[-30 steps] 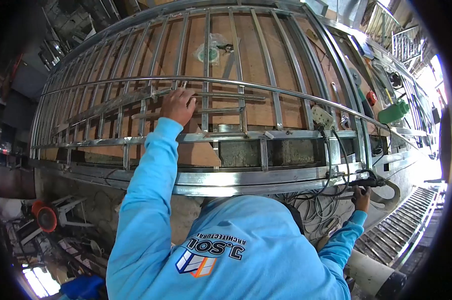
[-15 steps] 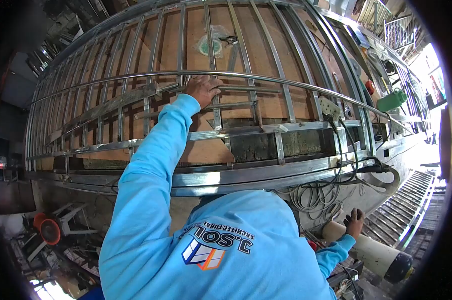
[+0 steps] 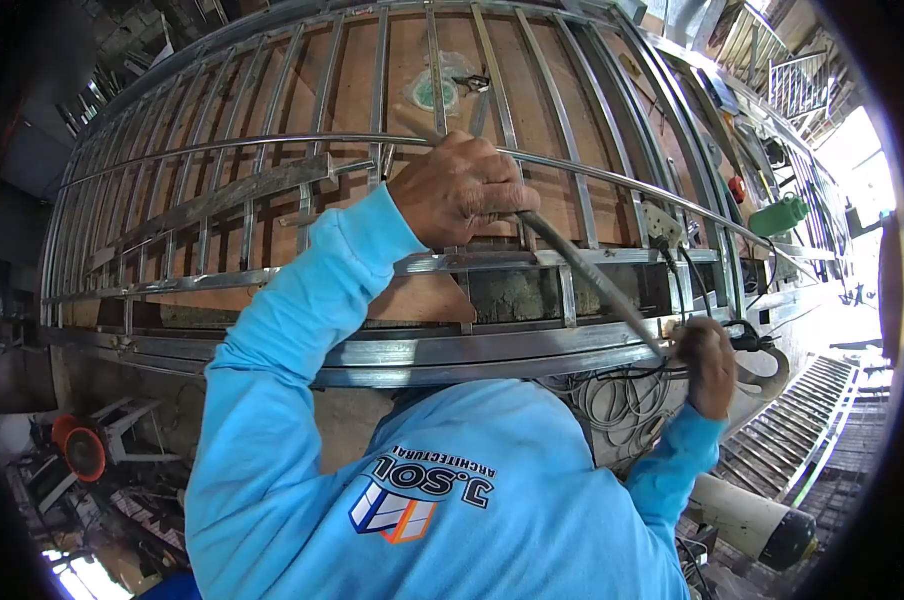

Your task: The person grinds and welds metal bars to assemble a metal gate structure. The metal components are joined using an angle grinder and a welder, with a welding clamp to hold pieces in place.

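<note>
My left hand (image 3: 467,190) is closed around a thin grey metal rod (image 3: 597,285), raised at a slant over the metal frame (image 3: 442,262). The rod's blurred upper end shows beyond my knuckles, and its lower end points at my right hand (image 3: 709,368). Motion smears the right fingers, which are right at the rod's lower tip; I cannot tell whether they grip it. Behind my left hand a long shiny round tube (image 3: 612,178) lies across the frame's bars. A worn flat bar (image 3: 242,195) rests on the frame to the left.
Brown boards (image 3: 532,110) lie under the bars, with a clear plastic bag of green material (image 3: 432,92) on them. A socket block (image 3: 662,226) with black cables sits at the right, near a green bottle (image 3: 778,215). Coiled cable (image 3: 622,405) and a white cylinder (image 3: 747,515) are below.
My left hand has picked the rod up off the frame and swung it toward me, slanting down to the right. My right hand has risen from below to the rod's lower end.
</note>
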`<action>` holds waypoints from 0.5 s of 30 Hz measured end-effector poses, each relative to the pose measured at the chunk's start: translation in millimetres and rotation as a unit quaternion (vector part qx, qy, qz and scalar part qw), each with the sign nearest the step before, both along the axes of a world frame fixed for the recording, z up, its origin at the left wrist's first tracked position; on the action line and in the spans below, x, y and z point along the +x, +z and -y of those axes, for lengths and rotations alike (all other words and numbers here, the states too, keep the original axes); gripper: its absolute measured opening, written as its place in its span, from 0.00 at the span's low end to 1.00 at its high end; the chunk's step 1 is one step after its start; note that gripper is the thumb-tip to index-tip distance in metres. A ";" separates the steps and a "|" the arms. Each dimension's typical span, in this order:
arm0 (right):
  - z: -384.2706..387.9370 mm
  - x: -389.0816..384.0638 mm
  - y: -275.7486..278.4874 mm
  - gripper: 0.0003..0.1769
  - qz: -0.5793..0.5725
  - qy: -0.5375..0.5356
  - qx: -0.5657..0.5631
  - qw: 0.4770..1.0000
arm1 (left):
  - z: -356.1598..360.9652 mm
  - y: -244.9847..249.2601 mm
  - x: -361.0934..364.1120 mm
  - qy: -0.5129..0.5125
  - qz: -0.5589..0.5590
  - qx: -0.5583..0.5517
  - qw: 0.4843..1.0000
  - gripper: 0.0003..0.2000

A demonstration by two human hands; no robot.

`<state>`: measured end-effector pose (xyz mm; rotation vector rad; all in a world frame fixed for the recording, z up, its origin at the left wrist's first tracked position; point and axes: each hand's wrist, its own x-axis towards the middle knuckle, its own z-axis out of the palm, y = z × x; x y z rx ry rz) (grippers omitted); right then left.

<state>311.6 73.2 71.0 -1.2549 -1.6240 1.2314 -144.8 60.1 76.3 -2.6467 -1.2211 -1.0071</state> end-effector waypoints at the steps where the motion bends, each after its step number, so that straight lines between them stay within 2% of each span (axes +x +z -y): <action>1: -8.0 -28.1 2.6 0.23 -0.039 0.095 -0.030 0.994 | 0.0 3.9 -1.4 -0.016 -0.014 0.022 1.000 0.19; 2: -16.1 -55.6 4.4 0.24 -0.079 0.188 -0.061 0.977 | -1.3 7.4 -4.0 -0.033 -0.028 0.043 0.998 0.20; 4: -26.6 -110.3 12.4 0.24 -0.025 0.319 -0.117 0.940 | -2.7 10.6 -8.6 -0.048 -0.063 0.071 0.994 0.22; 6: -31.2 -158.3 15.9 0.24 0.110 0.405 -0.119 0.900 | -4.1 9.4 -13.9 -0.046 -0.102 0.085 0.990 0.24; 8: -28.0 -199.1 15.8 0.24 0.152 0.414 0.035 0.897 | -1.7 16.1 -25.7 -0.001 -0.137 0.093 0.986 0.25; 9: -32.5 -211.3 7.5 0.24 0.135 0.398 0.040 0.906 | -1.8 18.0 -31.5 0.023 -0.154 0.097 0.983 0.25; 11: -43.9 -234.4 -19.6 0.25 0.103 0.368 0.049 0.923 | -8.5 -7.1 -44.3 0.154 -0.098 0.074 0.980 0.24; 12: -49.2 -248.6 -27.0 0.26 0.130 0.339 0.017 0.932 | -9.6 -16.7 -49.0 0.220 -0.070 0.061 0.971 0.23; 13: -55.2 -264.1 -33.0 0.27 0.155 0.309 -0.015 0.938 | -12.7 -24.3 -52.6 0.256 0.034 -0.048 0.965 0.23; 14: -61.1 -278.1 -40.3 0.29 0.180 0.276 -0.048 0.943 | -16.9 -28.3 -50.4 0.285 0.136 -0.157 0.936 0.24; 15: -69.0 -291.0 -52.1 0.29 0.177 0.270 -0.024 0.946 | -21.6 -34.5 -48.5 0.306 0.235 -0.263 0.884 0.26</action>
